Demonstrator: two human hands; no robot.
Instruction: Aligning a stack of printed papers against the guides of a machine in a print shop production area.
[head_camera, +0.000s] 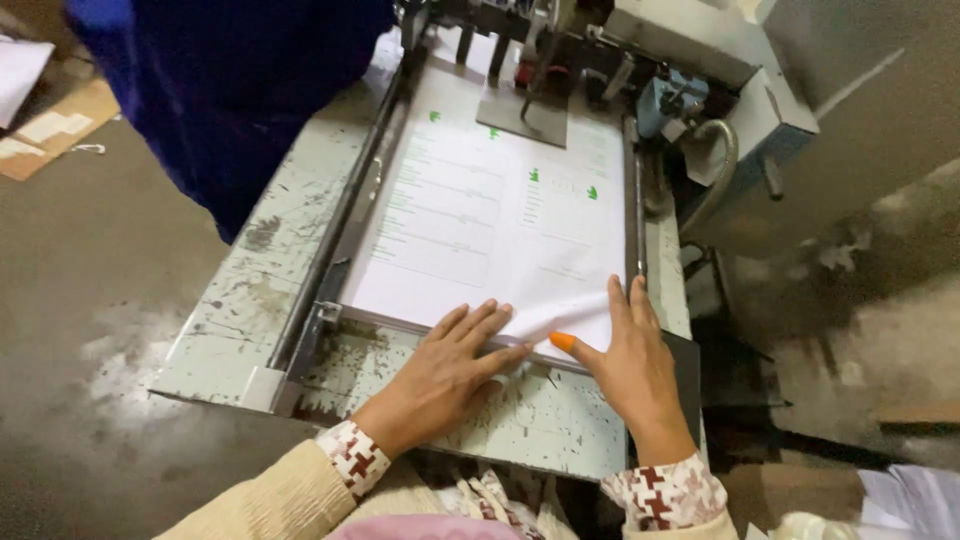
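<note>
Head view — paper stack (500, 210) under both hands

White printed paper stack (500, 215), flat on worn machine table, near edge slightly lifted at front corner

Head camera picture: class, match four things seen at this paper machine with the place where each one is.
Things:
1. left hand
2. right hand
3. grey metal foot
4. blue cloth

Places:
A. at the sheet's far end
B. at the stack's near right corner
C. upper left, over the table edge
D. flat at the stack's near edge

Pairs: 1-D, 2-B, 3-A, 4-C
</note>
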